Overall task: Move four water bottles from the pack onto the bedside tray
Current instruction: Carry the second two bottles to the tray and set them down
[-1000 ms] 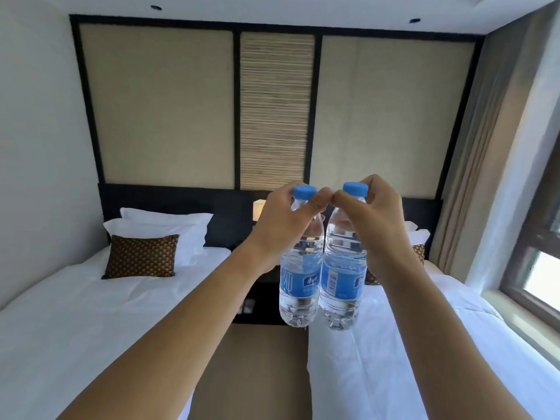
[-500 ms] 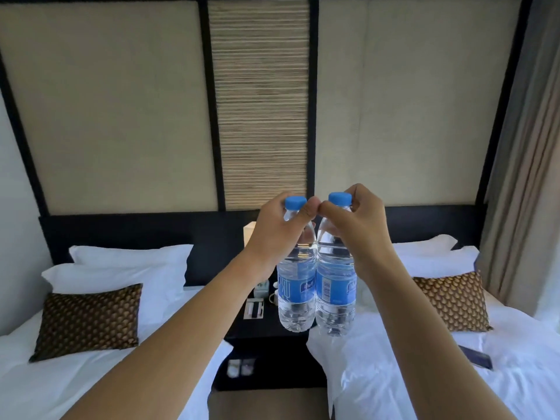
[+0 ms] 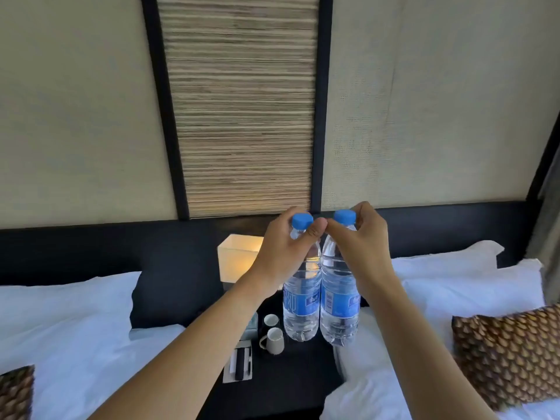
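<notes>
Two clear water bottles with blue caps and blue labels hang side by side in the air over the dark bedside table (image 3: 291,377). My left hand (image 3: 281,253) grips the left bottle (image 3: 301,307) by its neck, just under the cap. My right hand (image 3: 360,241) grips the right bottle (image 3: 339,310) the same way. The two bottles touch each other and hang upright, their bases a little above the table top. No tray or bottle pack can be made out here.
Two white cups (image 3: 274,339) stand on the table just left of the bottles, near a notepad with a pen (image 3: 239,363). A lit cube lamp (image 3: 239,257) sits behind. White beds flank the table, with patterned cushions at the right (image 3: 509,356) and far left (image 3: 15,392).
I have come closer to the bedside table; the view has tilted down onto it. Both hands keep the same grip, and the bottles now hang right over the table.
</notes>
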